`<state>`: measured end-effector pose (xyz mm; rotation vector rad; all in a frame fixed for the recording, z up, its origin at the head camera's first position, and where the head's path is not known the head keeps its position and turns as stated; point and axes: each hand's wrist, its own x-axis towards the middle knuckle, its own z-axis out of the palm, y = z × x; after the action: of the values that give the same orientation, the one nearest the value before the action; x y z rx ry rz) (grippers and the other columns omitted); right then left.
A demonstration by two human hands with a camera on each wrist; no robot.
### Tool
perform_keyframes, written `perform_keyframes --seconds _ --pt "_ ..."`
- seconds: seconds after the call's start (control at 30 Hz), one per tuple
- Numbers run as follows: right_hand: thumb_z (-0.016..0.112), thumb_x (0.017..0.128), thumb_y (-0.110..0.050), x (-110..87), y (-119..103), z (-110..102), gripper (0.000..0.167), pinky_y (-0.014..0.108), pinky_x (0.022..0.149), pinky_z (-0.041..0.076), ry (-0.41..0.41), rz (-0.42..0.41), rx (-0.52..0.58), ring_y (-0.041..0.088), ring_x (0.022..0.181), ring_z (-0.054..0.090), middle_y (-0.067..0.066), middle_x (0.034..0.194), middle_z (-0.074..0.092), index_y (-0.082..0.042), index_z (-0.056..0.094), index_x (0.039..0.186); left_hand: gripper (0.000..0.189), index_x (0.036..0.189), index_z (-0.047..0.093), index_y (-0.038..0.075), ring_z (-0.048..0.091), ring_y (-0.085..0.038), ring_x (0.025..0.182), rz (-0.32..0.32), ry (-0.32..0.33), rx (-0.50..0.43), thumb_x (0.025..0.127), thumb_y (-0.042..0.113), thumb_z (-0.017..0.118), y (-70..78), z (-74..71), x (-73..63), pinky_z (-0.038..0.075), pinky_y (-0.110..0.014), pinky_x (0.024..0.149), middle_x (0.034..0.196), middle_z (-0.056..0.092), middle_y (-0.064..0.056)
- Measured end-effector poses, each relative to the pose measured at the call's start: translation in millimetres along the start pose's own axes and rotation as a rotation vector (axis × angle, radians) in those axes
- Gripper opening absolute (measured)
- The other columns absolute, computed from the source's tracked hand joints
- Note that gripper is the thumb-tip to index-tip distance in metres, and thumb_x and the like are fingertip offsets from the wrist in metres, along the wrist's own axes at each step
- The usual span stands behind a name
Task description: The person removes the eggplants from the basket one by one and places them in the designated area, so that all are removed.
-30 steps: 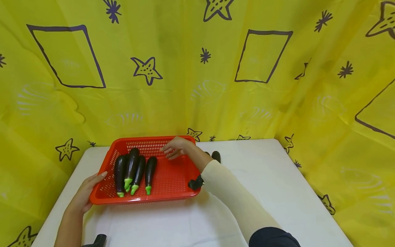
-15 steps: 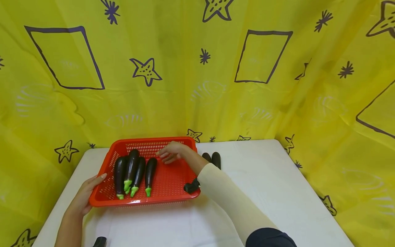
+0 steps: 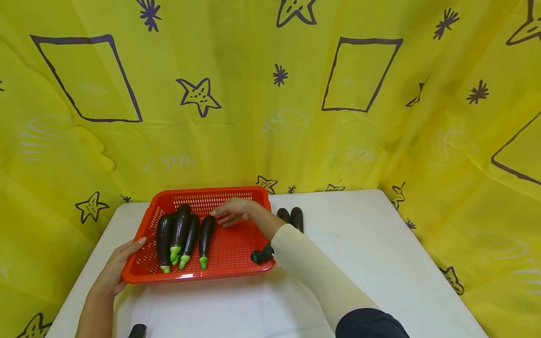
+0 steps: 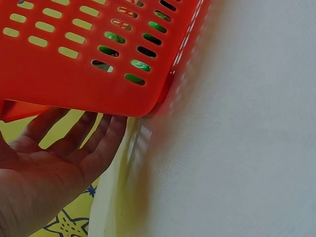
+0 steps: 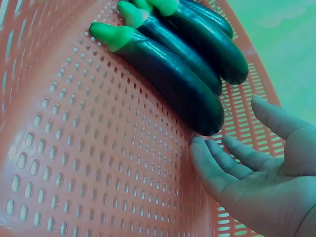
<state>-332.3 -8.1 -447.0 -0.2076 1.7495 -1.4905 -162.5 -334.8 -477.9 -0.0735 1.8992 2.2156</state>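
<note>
My left hand holds the left end of a red slotted plastic basket, thumb over the rim. In the left wrist view, the fingers of that hand reach up under its bottom edge. Several dark purple eggplants with green stems lie on the basket's left side, stems toward me. Inside the basket, my right hand has its fingers spread and loosely bent, holding nothing. Its fingertips are right at the blunt end of the rightmost eggplant, with the thumb apart.
Two more eggplants lie on the white table, just right of the basket and partly behind the right arm. A yellow patterned curtain stands behind and along the sides. A black device sits at the right wrist.
My right hand has moved left and lower inside the basket, up to the rightmost eggplant's blunt end. The left hand keeps its hold on the basket.
</note>
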Motion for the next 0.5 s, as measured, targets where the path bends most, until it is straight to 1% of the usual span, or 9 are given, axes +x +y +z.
perform_keyframes --seconds 0.13,0.2,0.23,0.5 --pt "0.068 0.104 -0.01 2.1 0.0 1.7 0.044 0.047 0.105 0.054 -0.029 -0.005 -0.037 0.034 0.121 0.065 0.012 0.129 0.067 0.005 0.058 0.144 0.026 0.133 0.057 0.017 0.077 -0.023 0.096 0.013 -0.026 -0.006 0.115 0.029 0.042 -1.0 0.4 -1.6 0.064 -0.043 0.08 0.112 0.075 0.002" --pt "0.066 0.104 -0.009 2.2 -0.1 2.8 0.047 0.047 0.105 0.054 -0.045 -0.007 -0.057 0.033 0.122 0.065 0.012 0.132 0.066 0.004 0.055 0.148 0.022 0.125 0.061 0.024 0.077 -0.024 0.096 0.014 -0.035 -0.008 0.115 0.029 0.043 -1.8 0.5 -1.7 0.063 -0.044 0.08 0.112 0.075 0.001" --pt "0.066 0.104 -0.008 2.4 0.1 3.2 0.047 0.047 0.105 0.054 -0.052 -0.009 -0.066 0.033 0.122 0.064 0.012 0.132 0.066 0.004 0.054 0.149 0.021 0.123 0.062 0.025 0.077 -0.024 0.097 0.013 -0.038 -0.01 0.115 0.029 0.043 -2.0 0.3 -1.6 0.063 -0.044 0.08 0.113 0.075 0.001" --pt "0.063 0.105 -0.004 5.7 0.5 5.7 0.045 0.049 0.108 0.051 -0.119 -0.032 -0.118 0.033 0.117 0.063 0.007 0.112 0.067 0.004 0.053 0.148 0.022 0.124 0.063 0.027 0.077 -0.023 0.097 0.019 -0.044 -0.007 0.115 0.03 0.043 -0.9 -2.1 -1.9 0.063 -0.043 0.08 0.113 0.075 0.002"
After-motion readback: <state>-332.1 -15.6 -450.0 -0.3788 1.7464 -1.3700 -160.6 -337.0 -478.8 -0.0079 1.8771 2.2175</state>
